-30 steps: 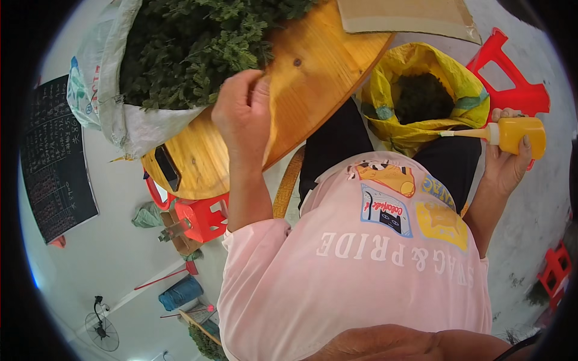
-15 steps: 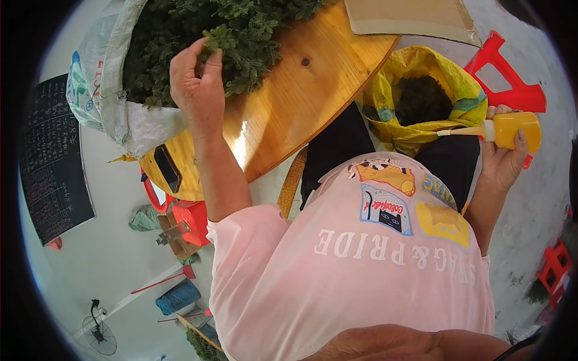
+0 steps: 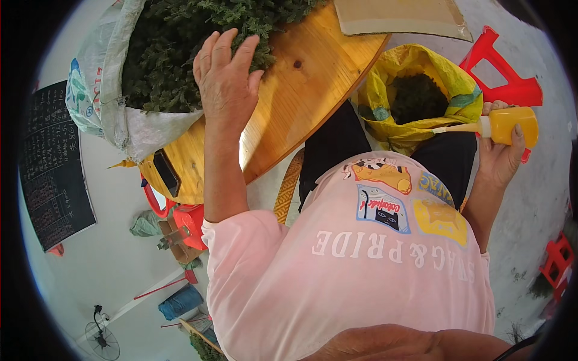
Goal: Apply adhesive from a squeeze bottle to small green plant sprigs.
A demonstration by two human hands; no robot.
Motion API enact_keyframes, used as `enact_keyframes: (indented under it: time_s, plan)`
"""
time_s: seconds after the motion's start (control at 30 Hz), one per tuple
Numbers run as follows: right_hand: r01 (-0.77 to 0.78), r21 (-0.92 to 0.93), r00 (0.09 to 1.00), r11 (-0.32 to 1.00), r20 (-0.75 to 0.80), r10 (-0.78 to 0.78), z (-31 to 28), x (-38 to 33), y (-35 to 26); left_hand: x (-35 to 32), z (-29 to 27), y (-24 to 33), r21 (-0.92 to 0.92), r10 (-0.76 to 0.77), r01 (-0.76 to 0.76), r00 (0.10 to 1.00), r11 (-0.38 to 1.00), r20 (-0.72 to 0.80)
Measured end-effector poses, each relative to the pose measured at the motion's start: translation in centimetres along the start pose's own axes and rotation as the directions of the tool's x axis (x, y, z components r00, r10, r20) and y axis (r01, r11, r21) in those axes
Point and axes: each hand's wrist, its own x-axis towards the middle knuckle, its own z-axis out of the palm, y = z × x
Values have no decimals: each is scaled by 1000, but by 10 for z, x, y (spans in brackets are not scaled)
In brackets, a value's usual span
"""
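My left hand (image 3: 227, 84) is over the edge of a heap of dark green artificial-looking sprigs (image 3: 174, 54), its fingers spread and touching or just above them. No object shows between its fingers. The sprigs spill from a white woven sack (image 3: 114, 78) lying on a varnished wooden table (image 3: 313, 72). Off to the right, my right hand (image 3: 498, 157) is wrapped round a yellow squeeze bottle (image 3: 519, 125) with a long pale nozzle. The bottle lies sideways, nozzle pointing left toward a yellow woven sack (image 3: 379, 96) that holds more dark green sprigs.
A cardboard piece (image 3: 403, 18) lies at the table's far right. A dark phone (image 3: 166, 172) rests near the table's left edge. Red plastic stools (image 3: 512, 90) stand on the right. On the left are a blackboard (image 3: 57, 168), a red bin (image 3: 191, 225) and a fan (image 3: 102, 337).
My left hand has gone from pinching at a sprig to spread fingers, shifting slightly right and turning its back upward. The right hand keeps the bottle almost where it was.
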Motion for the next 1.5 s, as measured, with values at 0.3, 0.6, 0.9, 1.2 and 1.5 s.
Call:
enact_keyframes:
  time_s: [0.3, 0.6, 0.9, 1.2, 1.5]
  plan:
    - [31, -26, 998, 999, -45, -33, 4, -1, 1, 15, -9, 7, -210, -1, -52, 970, 976, -245]
    - [17, 64, 999, 998, 40, -20, 4, 0, 1, -15, -2, 60, -983, -511, 160, 840, -87, 182]
    - [77, 277, 989, 958, 97, -108, 19, 1, -14, -37, 29, 127, -733, -150, 212, 907, -646, 394]
    - [208, 263, 913, 942, 294, -284, 39, 1, 10, -43, 39, 127, -969, -10, 187, 982, -163, 191]
    - [476, -437, 877, 763, 298, -377, 32, -24, 26, -34, 43, 133, -973, 95, 154, 986, -169, 140]
